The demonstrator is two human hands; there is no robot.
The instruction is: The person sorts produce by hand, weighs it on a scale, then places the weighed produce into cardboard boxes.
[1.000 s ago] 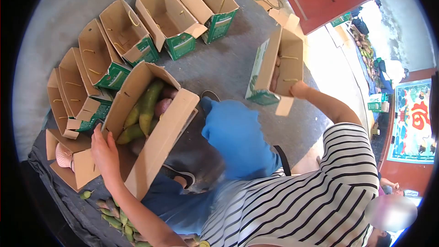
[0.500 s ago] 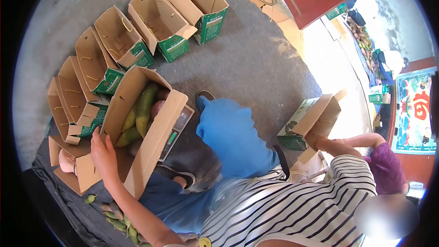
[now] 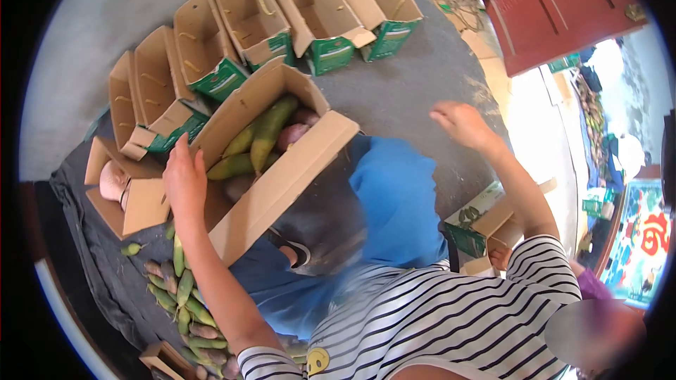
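My left hand (image 3: 186,186) grips the near left wall of a large open cardboard box (image 3: 292,169), its fingers and thumb at the edge. Inside lie several long green radishes (image 3: 267,134) and some reddish-purple roots (image 3: 290,136). My right hand (image 3: 461,125) is raised above the dark floor, right of the box and touching nothing. Its fingers are bent and slightly apart, with no object visible in them. The box in front of me hides part of my left fingers.
Several open green-and-brown boxes (image 3: 320,17) line the wall. A small box (image 3: 146,204) holds something pink in netting. Loose radishes and roots (image 3: 184,287) lie at lower left. A co-worker's hand (image 3: 500,257) is at another box (image 3: 470,229). A red door (image 3: 556,3) stands upper right.
My right hand has come out of the box on the right and risen toward the middle. The view has shifted, showing more loose radishes. My left hand stays at the large box.
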